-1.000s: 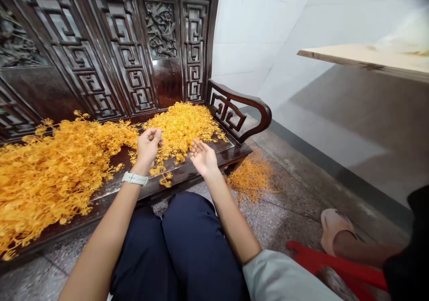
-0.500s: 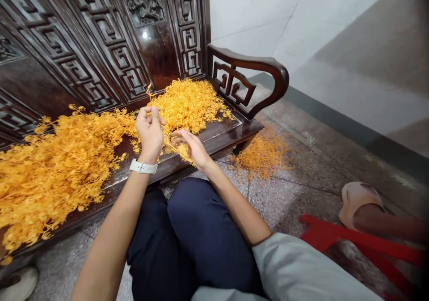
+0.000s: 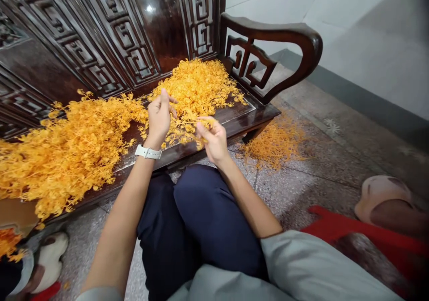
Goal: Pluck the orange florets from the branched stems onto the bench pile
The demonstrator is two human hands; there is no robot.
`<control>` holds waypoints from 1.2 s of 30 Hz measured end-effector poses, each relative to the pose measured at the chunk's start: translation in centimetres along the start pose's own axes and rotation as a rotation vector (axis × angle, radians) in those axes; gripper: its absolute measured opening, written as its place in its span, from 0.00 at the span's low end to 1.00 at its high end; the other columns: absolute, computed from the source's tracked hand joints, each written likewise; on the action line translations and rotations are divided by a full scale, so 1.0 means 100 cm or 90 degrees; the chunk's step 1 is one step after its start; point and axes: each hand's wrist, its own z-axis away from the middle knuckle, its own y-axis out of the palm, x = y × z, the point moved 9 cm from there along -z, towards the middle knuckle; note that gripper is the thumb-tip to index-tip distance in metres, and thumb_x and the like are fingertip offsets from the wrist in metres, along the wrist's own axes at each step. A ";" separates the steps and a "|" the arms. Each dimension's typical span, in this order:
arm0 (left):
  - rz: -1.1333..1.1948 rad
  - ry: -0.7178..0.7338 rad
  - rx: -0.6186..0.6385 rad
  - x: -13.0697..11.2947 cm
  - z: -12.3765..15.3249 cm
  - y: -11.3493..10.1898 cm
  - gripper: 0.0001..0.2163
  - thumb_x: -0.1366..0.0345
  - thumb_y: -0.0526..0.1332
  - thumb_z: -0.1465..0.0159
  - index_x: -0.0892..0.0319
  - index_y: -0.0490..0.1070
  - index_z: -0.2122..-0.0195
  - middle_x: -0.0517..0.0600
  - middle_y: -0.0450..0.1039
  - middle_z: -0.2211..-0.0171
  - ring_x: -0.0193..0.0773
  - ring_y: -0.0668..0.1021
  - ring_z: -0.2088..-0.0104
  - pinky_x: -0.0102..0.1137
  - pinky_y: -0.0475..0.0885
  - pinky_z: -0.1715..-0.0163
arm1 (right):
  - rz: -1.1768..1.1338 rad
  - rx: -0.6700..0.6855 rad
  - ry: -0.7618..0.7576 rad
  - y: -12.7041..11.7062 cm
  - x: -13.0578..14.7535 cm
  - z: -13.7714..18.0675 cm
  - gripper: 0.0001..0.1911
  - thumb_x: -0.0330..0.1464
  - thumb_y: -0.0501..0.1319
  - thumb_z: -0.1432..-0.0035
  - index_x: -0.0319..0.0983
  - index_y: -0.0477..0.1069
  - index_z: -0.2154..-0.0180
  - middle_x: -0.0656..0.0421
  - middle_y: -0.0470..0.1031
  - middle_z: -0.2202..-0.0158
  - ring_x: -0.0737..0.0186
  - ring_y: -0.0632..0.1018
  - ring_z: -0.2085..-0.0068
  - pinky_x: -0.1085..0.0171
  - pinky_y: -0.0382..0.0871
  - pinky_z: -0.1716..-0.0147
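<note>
A dark carved wooden bench [image 3: 231, 122] stands in front of me, its seat covered with orange-yellow plastic sprigs. A big loose heap [image 3: 67, 144] lies at the left and a smaller, denser pile [image 3: 201, 84] at the right. My left hand [image 3: 160, 117], with a white watch on the wrist, is closed in a pinch on one end of a sprig [image 3: 182, 131]. My right hand [image 3: 212, 137] pinches the other end of the same sprig. Both hands hover over the seat's front edge, between the two piles.
More sprigs [image 3: 273, 142] lie scattered on the speckled floor beside the bench leg. The bench's curved armrest [image 3: 278, 35] rises at right. Another person's slippered foot [image 3: 385, 198] rests by a red stool [image 3: 351, 234] at right; another foot in a slipper [image 3: 47, 260] shows at lower left.
A second ago my right hand lay open, palm up; it has since closed on a sprig together with my left hand. The view has tilted downward and nearer to the bench.
</note>
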 end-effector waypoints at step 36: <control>0.099 -0.096 0.121 -0.012 0.021 0.020 0.20 0.66 0.86 0.48 0.57 0.78 0.62 0.50 0.79 0.62 0.30 0.77 0.75 0.20 0.60 0.82 | 0.018 0.034 0.159 0.003 -0.001 -0.018 0.25 0.57 0.71 0.36 0.44 0.72 0.54 0.66 0.65 0.70 0.72 0.63 0.76 0.69 0.58 0.79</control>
